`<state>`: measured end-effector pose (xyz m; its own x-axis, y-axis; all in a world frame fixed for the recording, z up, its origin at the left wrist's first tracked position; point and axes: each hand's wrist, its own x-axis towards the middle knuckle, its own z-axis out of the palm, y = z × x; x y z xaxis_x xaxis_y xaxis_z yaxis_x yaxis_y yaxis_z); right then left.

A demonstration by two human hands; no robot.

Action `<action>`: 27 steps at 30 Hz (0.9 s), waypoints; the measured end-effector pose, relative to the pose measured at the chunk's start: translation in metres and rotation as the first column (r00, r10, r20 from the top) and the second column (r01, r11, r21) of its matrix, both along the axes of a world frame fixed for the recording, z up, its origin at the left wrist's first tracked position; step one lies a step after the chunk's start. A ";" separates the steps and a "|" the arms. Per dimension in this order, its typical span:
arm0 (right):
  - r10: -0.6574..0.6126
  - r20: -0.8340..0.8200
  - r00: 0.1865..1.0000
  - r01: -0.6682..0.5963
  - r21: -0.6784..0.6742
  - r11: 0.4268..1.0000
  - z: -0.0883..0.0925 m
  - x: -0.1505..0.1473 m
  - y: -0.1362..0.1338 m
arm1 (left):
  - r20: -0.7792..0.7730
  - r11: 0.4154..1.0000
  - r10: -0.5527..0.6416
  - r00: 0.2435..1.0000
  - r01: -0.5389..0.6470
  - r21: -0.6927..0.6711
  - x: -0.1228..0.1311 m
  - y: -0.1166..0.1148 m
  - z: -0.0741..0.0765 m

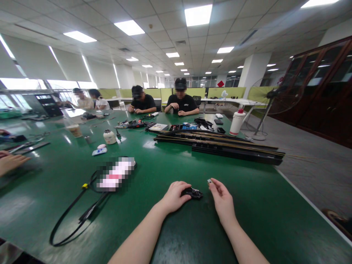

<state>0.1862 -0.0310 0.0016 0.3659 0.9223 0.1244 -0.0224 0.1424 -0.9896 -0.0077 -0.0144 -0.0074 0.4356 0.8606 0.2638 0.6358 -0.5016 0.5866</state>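
My left hand (pixel 177 197) is closed around a small black device (pixel 194 193) with bare metallic parts along its top, low over the green table (pixel 154 234). The palm and fingers hide its left end, so I cannot tell its exact kind. To the right of it, my right hand (pixel 222 200) pinches a small pale, metallic-looking piece (pixel 209 181) between thumb and fingertips. A short gap separates that piece from the black device.
Long black channels (pixel 236 152) with thin brass-coloured rods lie across the table ahead. A black strap loop (pixel 66 216) and a blurred phone-like screen (pixel 117 174) are on the left. A white bottle (pixel 237 123) stands at the right edge. Another person's hand (pixel 11 161) shows far left.
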 end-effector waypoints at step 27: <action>0.099 0.013 0.995 -0.099 -0.014 0.995 -0.001 -0.001 0.000 | -0.002 1.000 0.003 1.000 -0.003 -0.007 0.000 -0.001 0.003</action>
